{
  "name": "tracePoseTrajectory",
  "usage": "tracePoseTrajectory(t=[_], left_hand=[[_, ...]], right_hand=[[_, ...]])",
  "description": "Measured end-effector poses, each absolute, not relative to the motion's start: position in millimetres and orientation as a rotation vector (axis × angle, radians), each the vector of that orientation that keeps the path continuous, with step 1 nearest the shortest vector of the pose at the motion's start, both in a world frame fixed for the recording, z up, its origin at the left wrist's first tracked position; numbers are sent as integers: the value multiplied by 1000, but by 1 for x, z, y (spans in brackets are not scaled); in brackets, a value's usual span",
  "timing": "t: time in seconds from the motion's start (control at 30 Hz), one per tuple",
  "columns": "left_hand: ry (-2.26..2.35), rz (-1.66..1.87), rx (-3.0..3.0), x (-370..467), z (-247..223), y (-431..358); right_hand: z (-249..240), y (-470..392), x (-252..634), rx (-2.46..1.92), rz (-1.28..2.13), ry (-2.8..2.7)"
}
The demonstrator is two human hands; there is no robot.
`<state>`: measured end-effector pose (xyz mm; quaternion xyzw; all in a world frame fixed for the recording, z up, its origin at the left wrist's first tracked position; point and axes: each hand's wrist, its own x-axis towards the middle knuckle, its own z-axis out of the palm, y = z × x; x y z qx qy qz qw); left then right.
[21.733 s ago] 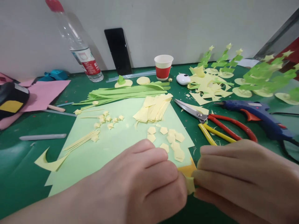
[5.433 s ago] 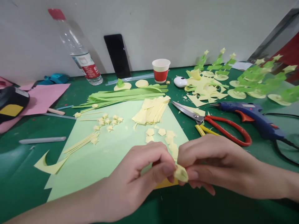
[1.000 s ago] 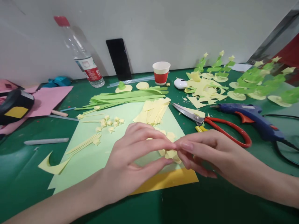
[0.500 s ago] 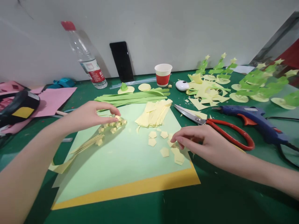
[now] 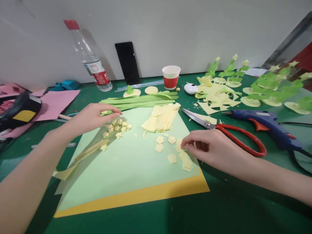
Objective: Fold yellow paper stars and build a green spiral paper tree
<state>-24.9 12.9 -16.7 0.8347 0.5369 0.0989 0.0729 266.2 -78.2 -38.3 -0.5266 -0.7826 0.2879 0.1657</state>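
My left hand [image 5: 99, 115] hovers over the back left of the pale green sheet [image 5: 126, 162], fingers apart and nothing in them. Just below its fingertips lies a cluster of small yellow paper stars [image 5: 118, 126]. Several yellow strips [image 5: 91, 150] lie nearer me. On the right, my right hand [image 5: 204, 144] has thumb and forefinger pinched together at the edge of the flat yellow pentagons [image 5: 172, 158]; whether a piece is between the fingertips is too small to tell. A pile of short yellow papers [image 5: 162, 117] lies between the hands.
Red-handled scissors [image 5: 239, 136] and a blue glue gun [image 5: 265, 125] lie to the right. Behind are a paper cup [image 5: 171, 78], a phone [image 5: 128, 63], a bottle [image 5: 96, 70], green strips [image 5: 141, 101] and yellow scraps [image 5: 216, 94]. Green paper plants [image 5: 265, 86] stand at the back right.
My left hand has lifted off the stars and moved slightly back and left, uncovering them. My right hand has shifted slightly right, beside the pentagons.
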Motion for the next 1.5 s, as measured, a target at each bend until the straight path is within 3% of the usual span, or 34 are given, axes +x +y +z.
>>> tracePoseTrajectory(t=[0.47, 0.63, 0.87, 1.03, 1.3, 1.5], left_hand=[[1051, 489, 2384, 54, -24, -42], [875, 392, 2336, 75, -39, -74], [1063, 455, 2198, 81, -45, -78], [954, 438, 1923, 85, -35, -85], [887, 469, 1794, 81, -19, -100], [857, 595, 1972, 80, -14, -104]], right_hand=[[-39, -79, 274, -1435, 848, -2451], [-41, -73, 273, -1504, 979, -2297], [-30, -76, 272, -1481, 1289, -1996], [-24, -88, 264, -1268, 1502, -1602], [-18, -101, 264, -888, 957, -2022], [-17, -106, 263, -903, 876, -1962]])
